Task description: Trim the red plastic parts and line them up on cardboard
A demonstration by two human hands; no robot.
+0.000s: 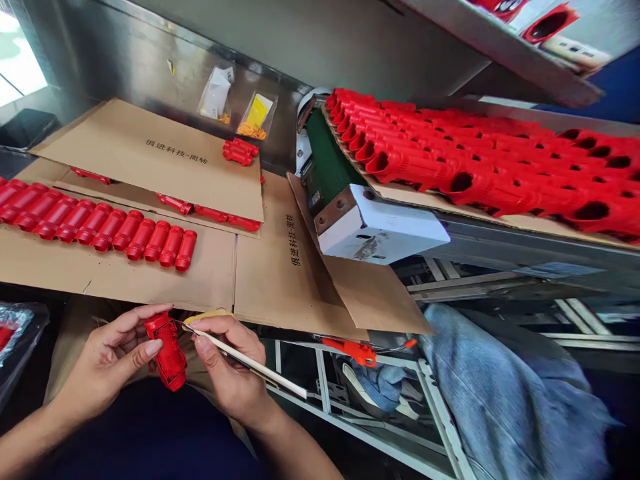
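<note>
Between the thumb and fingers of my left hand is a red plastic housing, tilted, with its cut-out side facing up. My right hand grips a slim tool with a long white handle. Its thin dark tip reaches the upper right edge of the housing; whether it touches I cannot tell. Something yellow shows at my right index finger, too small to make out. Beyond my hands, a row of red cylindrical parts lies side by side on a cardboard sheet.
A second cardboard sheet covers more red parts. Two small plastic bags lie behind it. On the right, many red housings stand on cardboard over a conveyor. Orange-handled scissors lie below the table edge, near a person's denim-clad leg.
</note>
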